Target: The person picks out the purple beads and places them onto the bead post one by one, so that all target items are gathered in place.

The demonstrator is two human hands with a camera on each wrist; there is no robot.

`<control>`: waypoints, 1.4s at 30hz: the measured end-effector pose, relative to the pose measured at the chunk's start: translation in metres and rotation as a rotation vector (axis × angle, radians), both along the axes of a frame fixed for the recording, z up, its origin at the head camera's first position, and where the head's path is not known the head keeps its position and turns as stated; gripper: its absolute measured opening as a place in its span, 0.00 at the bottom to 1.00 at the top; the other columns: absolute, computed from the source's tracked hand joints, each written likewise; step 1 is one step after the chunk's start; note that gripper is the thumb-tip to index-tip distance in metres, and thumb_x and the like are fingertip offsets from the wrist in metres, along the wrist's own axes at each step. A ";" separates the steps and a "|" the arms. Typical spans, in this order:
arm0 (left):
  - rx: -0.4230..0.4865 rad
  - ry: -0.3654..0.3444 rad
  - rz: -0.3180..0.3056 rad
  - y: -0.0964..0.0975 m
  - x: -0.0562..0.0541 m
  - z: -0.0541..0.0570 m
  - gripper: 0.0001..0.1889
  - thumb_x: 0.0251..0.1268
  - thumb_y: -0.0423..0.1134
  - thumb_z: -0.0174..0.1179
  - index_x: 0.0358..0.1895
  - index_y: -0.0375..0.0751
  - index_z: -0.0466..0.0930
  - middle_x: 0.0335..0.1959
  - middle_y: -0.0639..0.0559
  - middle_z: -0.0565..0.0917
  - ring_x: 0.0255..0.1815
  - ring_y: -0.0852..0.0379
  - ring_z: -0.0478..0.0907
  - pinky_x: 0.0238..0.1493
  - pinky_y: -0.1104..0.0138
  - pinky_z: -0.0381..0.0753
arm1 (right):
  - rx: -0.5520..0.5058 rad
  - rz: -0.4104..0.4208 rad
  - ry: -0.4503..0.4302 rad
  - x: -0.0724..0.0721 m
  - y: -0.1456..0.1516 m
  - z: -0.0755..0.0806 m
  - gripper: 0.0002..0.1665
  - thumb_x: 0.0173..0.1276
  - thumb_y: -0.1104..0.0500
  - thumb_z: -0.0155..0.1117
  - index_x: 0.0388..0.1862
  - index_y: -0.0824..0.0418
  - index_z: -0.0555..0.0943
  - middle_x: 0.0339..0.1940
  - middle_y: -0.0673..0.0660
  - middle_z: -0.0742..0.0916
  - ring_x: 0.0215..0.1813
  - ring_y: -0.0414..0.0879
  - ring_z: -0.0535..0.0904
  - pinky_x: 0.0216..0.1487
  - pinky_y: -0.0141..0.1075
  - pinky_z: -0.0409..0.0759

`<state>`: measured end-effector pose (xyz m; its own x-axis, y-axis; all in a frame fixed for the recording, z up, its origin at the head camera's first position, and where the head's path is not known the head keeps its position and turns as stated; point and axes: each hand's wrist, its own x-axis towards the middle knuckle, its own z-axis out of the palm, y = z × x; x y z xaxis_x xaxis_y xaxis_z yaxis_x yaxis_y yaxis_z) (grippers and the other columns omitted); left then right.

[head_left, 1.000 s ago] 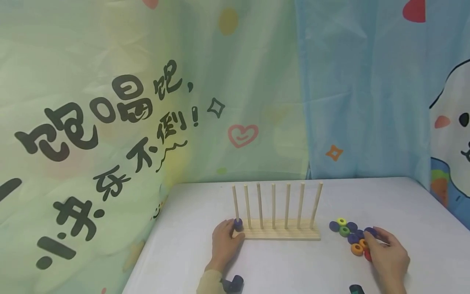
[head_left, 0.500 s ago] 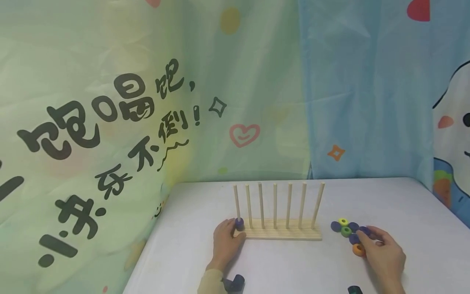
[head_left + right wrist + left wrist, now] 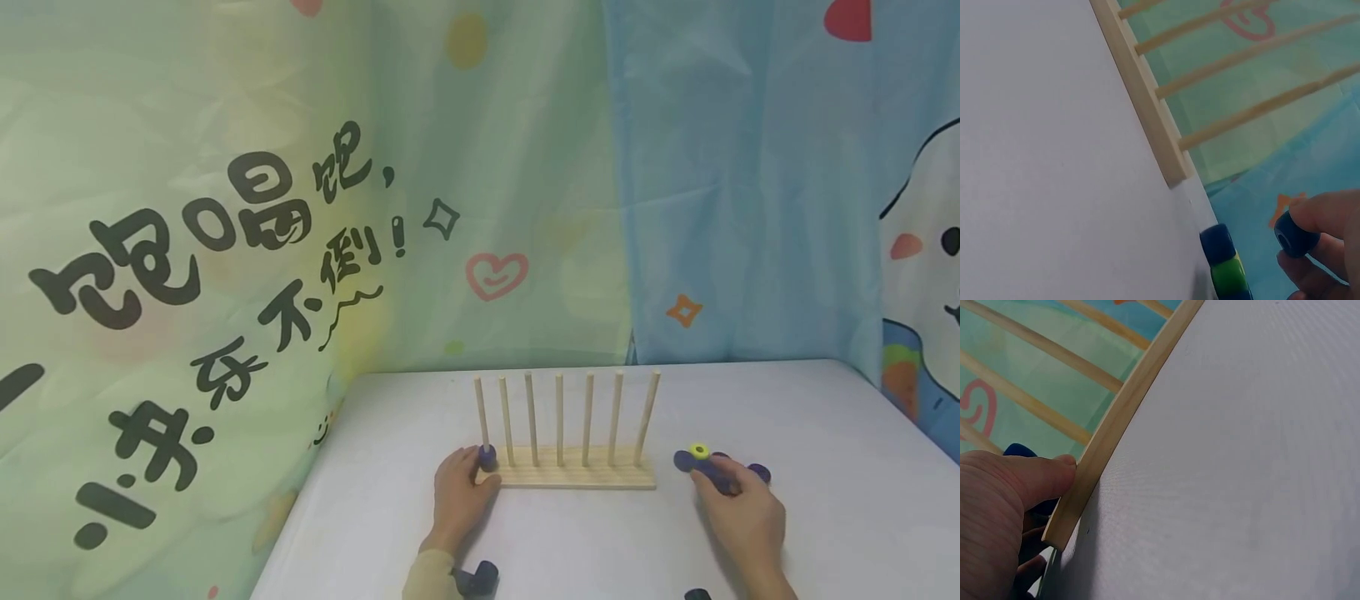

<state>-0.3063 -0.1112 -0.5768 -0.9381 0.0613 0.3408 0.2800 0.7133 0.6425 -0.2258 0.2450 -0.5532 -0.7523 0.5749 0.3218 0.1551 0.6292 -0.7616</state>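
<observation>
A pale wooden peg stand [image 3: 573, 478] with a row of upright pegs stands on the table. One blue bead [image 3: 487, 457] sits at the foot of its leftmost peg. My left hand [image 3: 459, 496] grips the left end of the base; in the left wrist view the thumb [image 3: 1047, 478] lies against its edge. My right hand [image 3: 744, 512] is at the loose beads right of the stand. In the right wrist view it pinches a dark blue bead [image 3: 1295, 235] between thumb and fingers, close to a green bead [image 3: 1229, 275] and another blue bead [image 3: 1217, 244].
A yellow bead [image 3: 699, 451] and several blue beads, one at the pile's left [image 3: 683, 461] and one at its right [image 3: 760, 472], lie on the white table [image 3: 585, 542]. Printed cloth [image 3: 525, 167] hangs behind the table.
My right hand has moved left with a blue bead pinched in it, and now covers the middle of the pile. The orange beads are hidden behind it. My left hand has stayed at the stand.
</observation>
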 end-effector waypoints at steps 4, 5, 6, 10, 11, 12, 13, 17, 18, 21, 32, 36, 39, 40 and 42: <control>0.003 0.025 -0.001 0.000 0.000 0.000 0.25 0.53 0.42 0.69 0.56 0.37 0.81 0.55 0.43 0.83 0.62 0.41 0.73 0.69 0.46 0.64 | 0.010 0.030 0.005 0.000 -0.008 0.003 0.20 0.56 0.58 0.74 0.47 0.63 0.84 0.26 0.56 0.82 0.23 0.37 0.68 0.24 0.25 0.64; 0.006 0.026 -0.002 0.000 -0.001 0.000 0.25 0.53 0.42 0.69 0.56 0.37 0.81 0.54 0.43 0.83 0.62 0.41 0.73 0.69 0.46 0.64 | 0.018 0.035 0.004 0.000 -0.011 0.003 0.20 0.56 0.59 0.74 0.47 0.63 0.84 0.26 0.56 0.83 0.24 0.37 0.69 0.25 0.25 0.65; 0.008 0.024 -0.003 0.000 -0.001 0.000 0.25 0.53 0.42 0.69 0.56 0.37 0.81 0.54 0.43 0.83 0.63 0.41 0.73 0.69 0.46 0.63 | 0.023 0.041 0.002 0.000 -0.012 0.004 0.20 0.55 0.59 0.74 0.47 0.63 0.84 0.26 0.56 0.83 0.23 0.38 0.68 0.25 0.26 0.64; 0.012 -0.015 -0.004 0.000 -0.001 0.001 0.25 0.55 0.43 0.68 0.57 0.39 0.80 0.56 0.43 0.82 0.65 0.41 0.71 0.71 0.46 0.61 | 0.045 0.062 0.025 0.001 -0.018 0.006 0.19 0.53 0.61 0.75 0.45 0.63 0.85 0.31 0.62 0.87 0.27 0.49 0.77 0.28 0.32 0.68; 0.011 -0.021 -0.003 0.000 -0.001 0.001 0.25 0.55 0.43 0.68 0.57 0.39 0.80 0.57 0.44 0.82 0.65 0.41 0.71 0.71 0.46 0.61 | 0.052 0.070 0.026 0.001 -0.019 0.006 0.19 0.53 0.61 0.75 0.45 0.63 0.85 0.34 0.63 0.88 0.30 0.53 0.80 0.29 0.35 0.71; 0.010 -0.027 -0.002 0.000 -0.001 0.001 0.25 0.56 0.43 0.68 0.58 0.39 0.80 0.57 0.44 0.81 0.65 0.41 0.71 0.71 0.46 0.60 | 0.052 0.078 0.025 0.001 -0.020 0.006 0.19 0.54 0.61 0.74 0.46 0.62 0.85 0.36 0.64 0.88 0.34 0.56 0.82 0.32 0.38 0.74; 0.008 -0.032 0.000 0.000 0.000 0.001 0.25 0.56 0.43 0.68 0.58 0.39 0.80 0.57 0.44 0.81 0.65 0.41 0.71 0.71 0.46 0.60 | 0.048 0.083 0.021 0.000 -0.021 0.006 0.19 0.54 0.62 0.74 0.46 0.62 0.85 0.40 0.65 0.88 0.39 0.59 0.83 0.36 0.41 0.76; 0.004 -0.037 0.006 0.001 0.000 0.001 0.25 0.56 0.42 0.68 0.58 0.40 0.80 0.57 0.45 0.82 0.65 0.42 0.71 0.71 0.46 0.60 | 0.010 0.099 -0.027 0.000 -0.026 0.005 0.20 0.58 0.62 0.71 0.50 0.62 0.83 0.49 0.66 0.86 0.50 0.64 0.81 0.47 0.53 0.77; 0.005 -0.036 0.007 0.001 0.000 0.001 0.25 0.56 0.43 0.68 0.58 0.40 0.80 0.57 0.45 0.82 0.65 0.42 0.71 0.71 0.46 0.60 | -0.005 0.098 -0.034 -0.001 -0.027 0.006 0.20 0.58 0.62 0.70 0.51 0.62 0.82 0.50 0.66 0.86 0.50 0.64 0.80 0.48 0.54 0.76; 0.005 -0.029 0.008 0.001 0.000 0.001 0.25 0.56 0.43 0.67 0.57 0.40 0.80 0.56 0.45 0.82 0.65 0.42 0.71 0.71 0.46 0.61 | -0.028 0.094 -0.046 -0.001 -0.031 0.007 0.20 0.59 0.61 0.70 0.52 0.61 0.82 0.51 0.65 0.86 0.49 0.60 0.79 0.45 0.48 0.74; 0.010 -0.008 0.002 0.001 0.000 0.001 0.24 0.55 0.42 0.68 0.56 0.41 0.81 0.55 0.46 0.82 0.64 0.43 0.72 0.70 0.47 0.62 | -0.015 0.120 -0.010 -0.002 -0.041 0.000 0.21 0.57 0.57 0.74 0.50 0.60 0.84 0.45 0.62 0.88 0.43 0.53 0.79 0.35 0.35 0.69; 0.013 -0.020 0.008 0.002 0.001 0.002 0.24 0.55 0.42 0.68 0.57 0.39 0.81 0.56 0.45 0.82 0.65 0.42 0.71 0.71 0.47 0.62 | -0.012 0.152 -0.029 -0.003 -0.043 -0.002 0.21 0.57 0.56 0.73 0.50 0.59 0.84 0.48 0.62 0.87 0.45 0.55 0.79 0.40 0.40 0.69; 0.015 -0.032 0.012 0.002 0.001 0.003 0.24 0.56 0.42 0.68 0.57 0.39 0.80 0.57 0.44 0.81 0.65 0.41 0.71 0.71 0.46 0.61 | 0.010 0.174 -0.010 -0.003 -0.047 -0.004 0.19 0.56 0.57 0.74 0.48 0.58 0.85 0.46 0.60 0.87 0.44 0.53 0.80 0.40 0.38 0.72; 0.015 -0.035 0.012 0.002 0.002 0.003 0.24 0.56 0.42 0.68 0.57 0.39 0.80 0.57 0.44 0.81 0.65 0.41 0.70 0.71 0.46 0.61 | 0.021 0.183 0.003 -0.003 -0.048 -0.004 0.19 0.56 0.58 0.75 0.48 0.58 0.85 0.45 0.59 0.87 0.43 0.53 0.80 0.40 0.37 0.73; 0.015 -0.033 0.013 0.002 0.002 0.003 0.25 0.56 0.42 0.68 0.57 0.39 0.80 0.57 0.45 0.81 0.65 0.41 0.70 0.71 0.46 0.61 | 0.044 0.196 0.025 -0.003 -0.051 -0.005 0.19 0.55 0.58 0.75 0.47 0.58 0.85 0.43 0.58 0.87 0.42 0.51 0.80 0.39 0.34 0.74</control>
